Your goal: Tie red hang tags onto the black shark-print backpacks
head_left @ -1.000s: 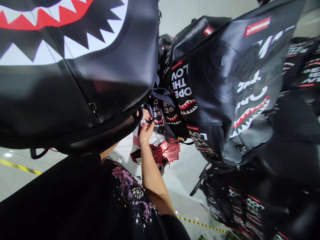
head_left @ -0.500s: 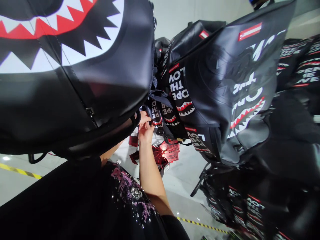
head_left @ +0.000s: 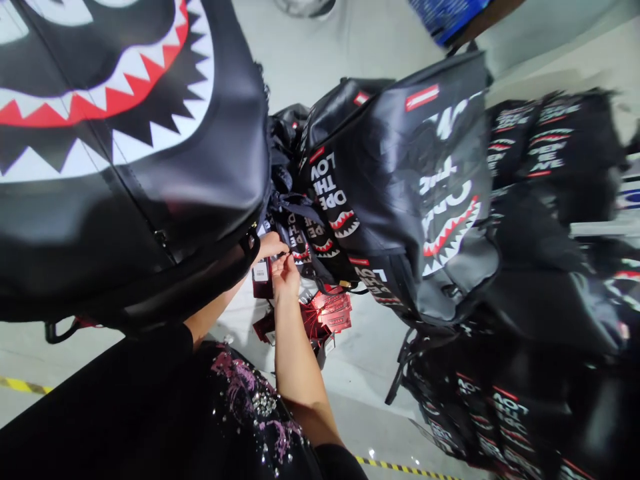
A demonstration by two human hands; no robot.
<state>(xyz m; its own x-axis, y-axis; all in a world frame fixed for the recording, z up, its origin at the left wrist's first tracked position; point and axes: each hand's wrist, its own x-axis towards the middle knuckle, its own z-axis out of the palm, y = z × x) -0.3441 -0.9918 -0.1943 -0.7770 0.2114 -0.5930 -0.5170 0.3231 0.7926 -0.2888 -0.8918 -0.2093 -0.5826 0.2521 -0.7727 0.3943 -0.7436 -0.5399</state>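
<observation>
My left hand (head_left: 273, 245) reaches out from beneath a big black bag (head_left: 210, 193) with a printed shark mouth. Its fingers are closed in a pinch. My right hand (head_left: 287, 275) meets it fingertip to fingertip, also pinched; whatever lies between the fingers is too small to make out. Just below the left hand hangs a dark red tag (head_left: 261, 279) with a white label. A bunch of red tags (head_left: 334, 312) on red strings is behind and to the right of my right wrist. Close beyond my fingertips are black bags (head_left: 325, 227) with white lettering.
A large black backpack (head_left: 400, 160) with white lettering and a red patch stands right of my hands. More black printed bags (head_left: 545, 147) are stacked at the right. Yellow-black tape (head_left: 25, 385) runs along the grey floor. A blue packet (head_left: 445, 20) is at the top.
The view has shifted, so the bags on the right appear farther left and lower. My hands stay together near the bag; the tag with the white label now shows more fully.
</observation>
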